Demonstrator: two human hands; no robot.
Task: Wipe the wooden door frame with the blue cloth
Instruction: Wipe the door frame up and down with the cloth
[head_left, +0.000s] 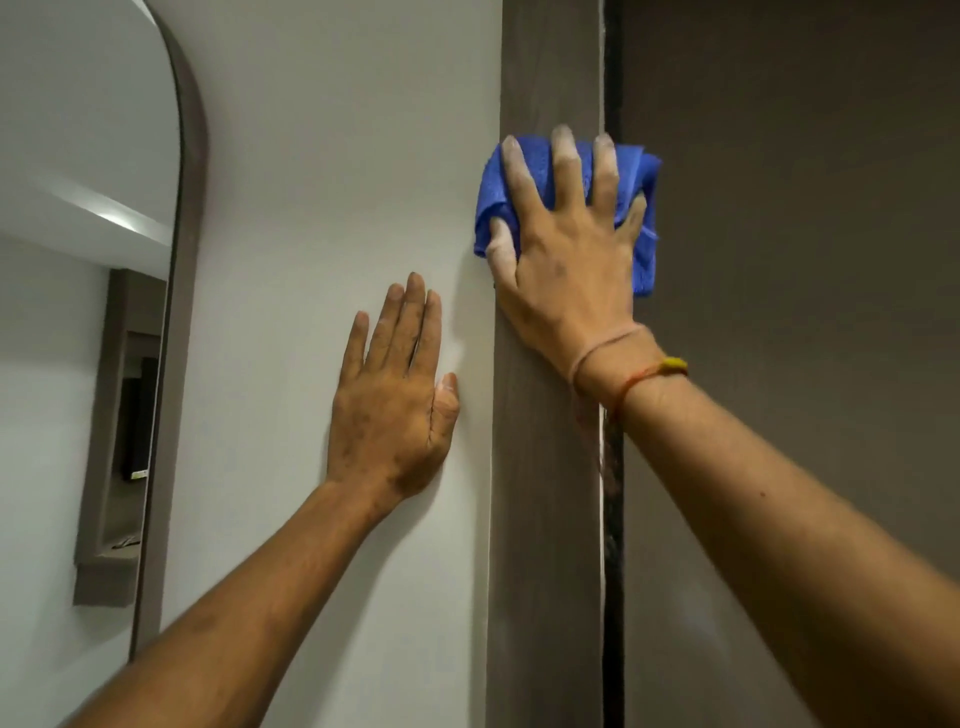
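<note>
Blue cloth (566, 208), bunched and folded, lies flat against the wooden door frame (545, 467), a vertical brown board running the full height of the view. The cloth covers the width of the board at upper centre and overhangs both edges: its left corner reaches onto the white wall (322, 156), and its right side crosses the dark gap beside the frame and hangs over the brown door (805, 260).

The right hand (566, 265) presses the cloth to the frame with the palm. Its grip is wide: the fingers (563, 150) are spread and extended over the fabric, the thumb rests on the cloth's left part, and nothing is pinched or enclosed. Pale dust coats the fingertips and thumb. A thin band and an orange thread bracelet (654, 371) with a yellow bead circle the right wrist.

The left hand (389, 400) lies flat on the white wall, just beside the frame's left edge and lower than the cloth. Its fingers are straight and close together, pointing upward, and it holds nothing. Both forearms are bare.

At far left, an arched mirror (67, 260) with a brown rim reflects part of a room.
</note>
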